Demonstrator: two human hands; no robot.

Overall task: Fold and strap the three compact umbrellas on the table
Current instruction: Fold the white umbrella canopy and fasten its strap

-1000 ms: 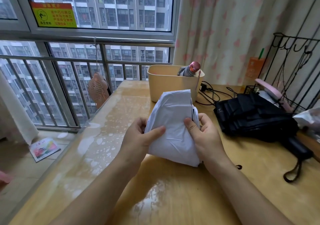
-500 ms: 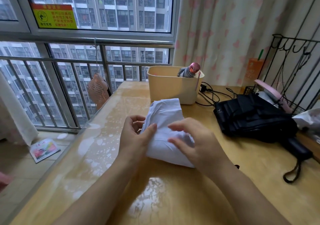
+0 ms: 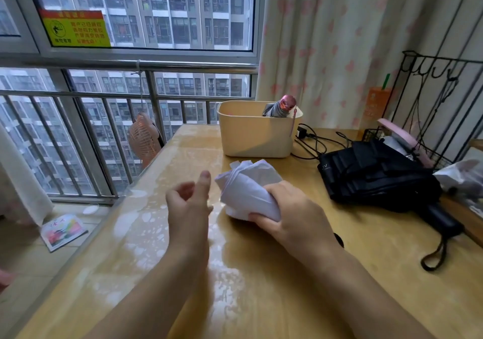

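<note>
My right hand point(image 3: 292, 214): curled round the lower end of the white umbrella point(image 3: 248, 185), gripping its bunched canopy, knuckles toward me.
My left hand point(image 3: 188, 202): off the umbrella and just beside it, holding nothing; fingers loosely bent, thumb pointing up.
White umbrella: on the table point(image 3: 261, 294) in front of me, lying tilted with its loose folded edges fanned out at the far end, toward the bin; I cannot see a strap round it.
Table: pale wood under a glossy cover that reflects the window light along its left side.
Beige bin point(image 3: 256, 137): upright beyond the white umbrella, near it but not touching.
Grey umbrella point(image 3: 281, 108): standing in the bin's right end, pink-patterned top showing above the rim.
Black umbrella point(image 3: 376, 174): to my right, well apart from my hands; canopy collapsed in loose pleats, handle pointing toward me, wrist loop point(image 3: 433, 259) lying on the table.
Black cables point(image 3: 320, 142): between the bin and the black umbrella.
Wire rack point(image 3: 433, 87): at the far right edge, behind the black umbrella.
Curtain point(image 3: 339, 38): pink-spotted, behind the bin.
Small fan point(image 3: 143, 137): hanging by the window railing, left of the table.
Booklet point(image 3: 64, 231): on the floor under the window.
</note>
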